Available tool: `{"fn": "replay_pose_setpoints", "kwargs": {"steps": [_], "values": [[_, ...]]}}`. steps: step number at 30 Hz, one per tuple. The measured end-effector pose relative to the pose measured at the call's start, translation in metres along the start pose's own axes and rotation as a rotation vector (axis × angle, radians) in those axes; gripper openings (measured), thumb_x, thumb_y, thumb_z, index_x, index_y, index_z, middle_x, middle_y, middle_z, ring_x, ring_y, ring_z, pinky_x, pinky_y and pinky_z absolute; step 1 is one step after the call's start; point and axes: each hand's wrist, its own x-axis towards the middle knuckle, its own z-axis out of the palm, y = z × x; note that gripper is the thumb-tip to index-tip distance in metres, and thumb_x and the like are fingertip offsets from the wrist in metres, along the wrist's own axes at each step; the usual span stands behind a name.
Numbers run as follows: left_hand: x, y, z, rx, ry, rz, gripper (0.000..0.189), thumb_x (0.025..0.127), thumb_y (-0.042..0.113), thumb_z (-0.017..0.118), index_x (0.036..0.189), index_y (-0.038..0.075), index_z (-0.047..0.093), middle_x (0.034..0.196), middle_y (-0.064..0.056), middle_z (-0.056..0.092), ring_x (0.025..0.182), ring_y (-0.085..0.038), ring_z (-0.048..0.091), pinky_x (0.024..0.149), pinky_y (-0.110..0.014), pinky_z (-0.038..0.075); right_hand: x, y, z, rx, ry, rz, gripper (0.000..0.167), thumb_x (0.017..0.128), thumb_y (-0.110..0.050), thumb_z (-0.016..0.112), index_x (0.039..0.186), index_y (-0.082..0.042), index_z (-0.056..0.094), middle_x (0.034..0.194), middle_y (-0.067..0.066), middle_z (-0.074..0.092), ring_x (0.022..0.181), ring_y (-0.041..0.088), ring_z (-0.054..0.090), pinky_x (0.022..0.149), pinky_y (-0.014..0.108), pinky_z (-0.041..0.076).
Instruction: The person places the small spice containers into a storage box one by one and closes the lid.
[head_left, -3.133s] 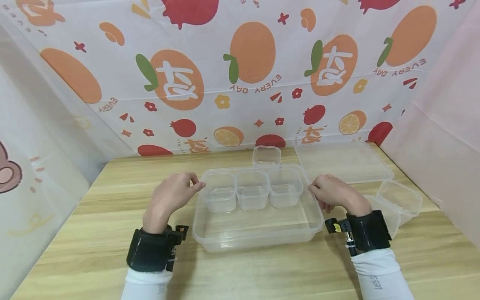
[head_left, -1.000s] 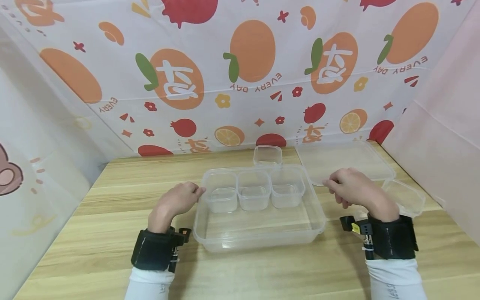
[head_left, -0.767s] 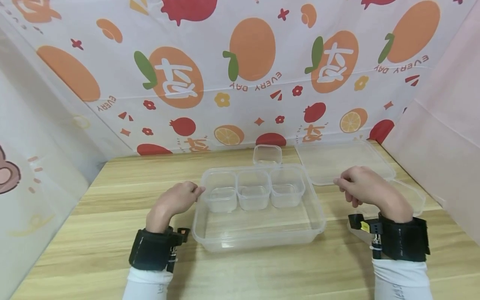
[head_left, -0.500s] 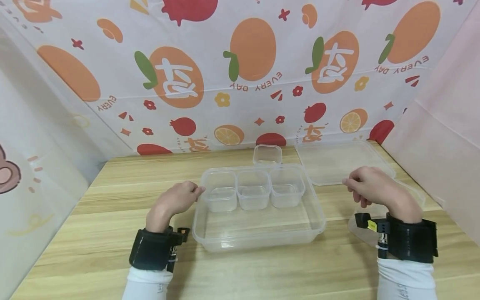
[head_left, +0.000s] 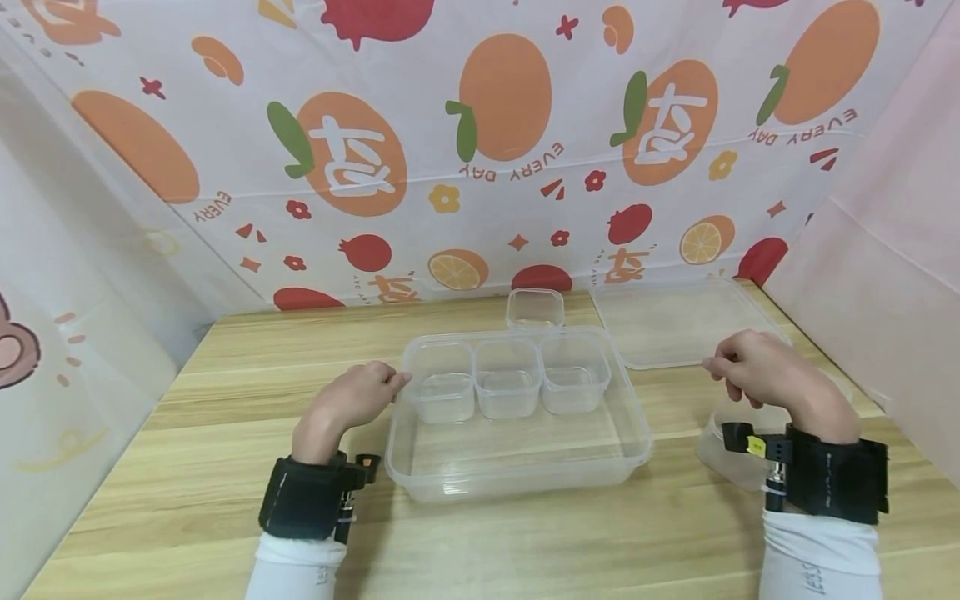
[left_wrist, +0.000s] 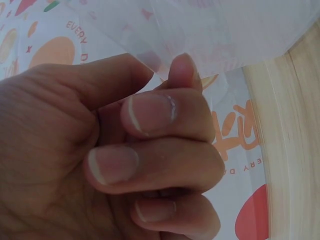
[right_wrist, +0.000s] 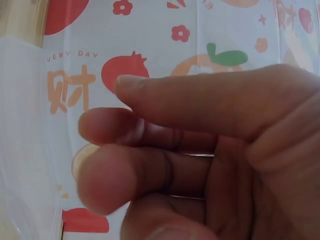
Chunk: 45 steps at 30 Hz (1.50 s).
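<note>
In the head view, a large clear plastic container stands on the table with 3 small clear boxes in a row along its far side. My left hand is at its left rim; in the left wrist view, thumb and index finger pinch the translucent plastic edge, the other fingers curled. My right hand hovers to the right of the container, its fingers loosely bent and holding nothing. Beneath that hand and wrist, a small clear box is partly hidden.
A wide, flat clear lid lies at the back right. Another small clear box stands behind the container. A fruit-print cloth hangs along the table's back edge, with pale cloth on the right side.
My right hand has left the container's right rim and moved rightward over the small boxes there. The left hand has stayed at the left rim; the container is nearly still.
</note>
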Motion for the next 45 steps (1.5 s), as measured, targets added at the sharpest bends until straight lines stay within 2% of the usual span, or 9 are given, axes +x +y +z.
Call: {"fn": "replay_pose_setpoints", "kwargs": {"steps": [8,16,23,28,36,45], "values": [[0.0,0.0,0.0,0.001,0.001,0.009,0.032,0.104,0.023,0.045,0.098,-0.001,0.065,0.071,-0.005,0.04,0.067,-0.02,0.041,0.06,-0.032,0.033,-0.003,0.015,-0.001,0.035,0.001,0.022,0.021,0.098,-0.013,0.052,0.097,0.004,0.063,0.06,0.001,0.051,0.05,0.016,0.047,0.05,0.029,0.038],[0.001,0.001,-0.001,0.018,0.009,0.021,0.033,0.104,0.024,0.046,0.101,-0.001,0.066,0.076,-0.007,0.049,0.072,-0.021,0.046,0.062,-0.033,0.036,-0.005,0.026,-0.002,-0.023,0.099,0.024,0.015,0.095,-0.006,0.054,0.096,0.006,0.064,0.063,0.001,0.052,0.052,0.017,0.047,0.052,0.03,0.039],[0.001,0.002,-0.001,0.023,0.01,0.014,0.032,0.104,0.024,0.046,0.098,-0.001,0.066,0.073,-0.006,0.045,0.07,-0.02,0.044,0.061,-0.033,0.035,-0.005,0.032,-0.003,-0.017,0.089,0.028,0.014,0.092,-0.004,0.057,0.095,0.004,0.068,0.065,0.002,0.054,0.057,0.017,0.048,0.052,0.031,0.042],[-0.001,0.001,0.0,0.026,0.011,0.011,0.032,0.104,0.024,0.046,0.1,-0.001,0.065,0.075,-0.006,0.047,0.072,-0.021,0.046,0.062,-0.033,0.035,-0.006,0.039,-0.003,-0.025,0.083,0.032,0.013,0.09,-0.005,0.061,0.094,0.004,0.07,0.066,0.002,0.055,0.06,0.018,0.049,0.053,0.03,0.043],[-0.002,0.001,0.001,0.026,0.015,0.013,0.032,0.104,0.023,0.046,0.102,-0.002,0.066,0.077,-0.008,0.05,0.073,-0.021,0.047,0.062,-0.033,0.036,-0.005,0.044,-0.001,0.026,0.0,0.075,0.015,0.091,-0.007,0.061,0.097,0.005,0.069,0.067,0.002,0.055,0.059,0.018,0.048,0.054,0.031,0.041],[-0.002,0.001,0.001,0.018,0.013,0.012,0.031,0.104,0.023,0.046,0.099,-0.001,0.065,0.075,-0.007,0.048,0.071,-0.021,0.045,0.061,-0.033,0.035,-0.006,0.046,0.0,0.008,-0.029,0.114,0.017,0.091,-0.009,0.062,0.1,0.004,0.068,0.069,0.004,0.055,0.061,0.019,0.048,0.057,0.034,0.04]]}}
